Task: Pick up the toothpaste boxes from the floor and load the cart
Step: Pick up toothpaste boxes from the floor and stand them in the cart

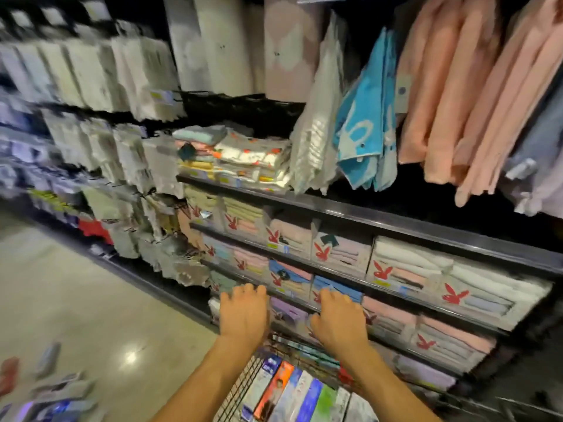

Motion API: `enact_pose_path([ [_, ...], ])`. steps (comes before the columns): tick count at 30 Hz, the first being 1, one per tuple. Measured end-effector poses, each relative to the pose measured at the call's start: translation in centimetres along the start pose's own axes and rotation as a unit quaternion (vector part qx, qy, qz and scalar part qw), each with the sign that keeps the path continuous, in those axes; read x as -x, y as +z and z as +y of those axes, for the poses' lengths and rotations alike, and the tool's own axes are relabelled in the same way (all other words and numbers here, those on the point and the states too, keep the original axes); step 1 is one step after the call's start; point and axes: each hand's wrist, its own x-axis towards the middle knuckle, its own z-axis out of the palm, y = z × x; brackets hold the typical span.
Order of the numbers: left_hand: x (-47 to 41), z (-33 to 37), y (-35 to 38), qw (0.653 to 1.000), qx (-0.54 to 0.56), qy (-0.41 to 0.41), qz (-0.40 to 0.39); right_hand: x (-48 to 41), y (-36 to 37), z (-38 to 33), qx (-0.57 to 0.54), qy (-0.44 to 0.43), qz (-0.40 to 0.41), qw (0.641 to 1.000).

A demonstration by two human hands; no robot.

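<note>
Both hands out over the wire cart, empty.

Left hand (243, 312) and right hand (336, 319) held palm-down, fingers loosely curled and slightly spread, gripping nothing visible; contact with the cart's far rim impossible to tell. Below the forearms, toothpaste boxes (292, 394) lying side by side in the cart (240, 382). More boxes (51, 394), blurred, scattered on the floor (91, 300) at lower left. Folded towels (408, 269) on shelves just beyond.

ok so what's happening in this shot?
A person stands in a shop aisle of folded towels, left hand and right hand stretched over the far end of a black wire cart. Long colourful toothpaste boxes already lie in it. More blurred boxes on the floor remain. Both hands look empty.
</note>
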Motion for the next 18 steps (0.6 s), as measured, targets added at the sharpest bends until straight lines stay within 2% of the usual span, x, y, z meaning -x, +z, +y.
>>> enact_pose_path([
  [5, 3.4, -11.9, -1.8, 0.995, -0.001, -0.095, 0.014, -1.6, -1.0, -11.8, 0.001, -0.119, -0.006, 0.993],
  [13, 12.2, -31.6, -2.6, 0.973, -0.018, -0.221, 0.059, 0.0, 0.6, -32.9, 0.007, -0.254, 0.004, 0.967],
  [18, 18.3, -43.7, -2.5, 0.956, -0.045, -0.287, 0.051, 2.2, 3.0, -45.8, -0.006, -0.332, -0.003, 0.943],
])
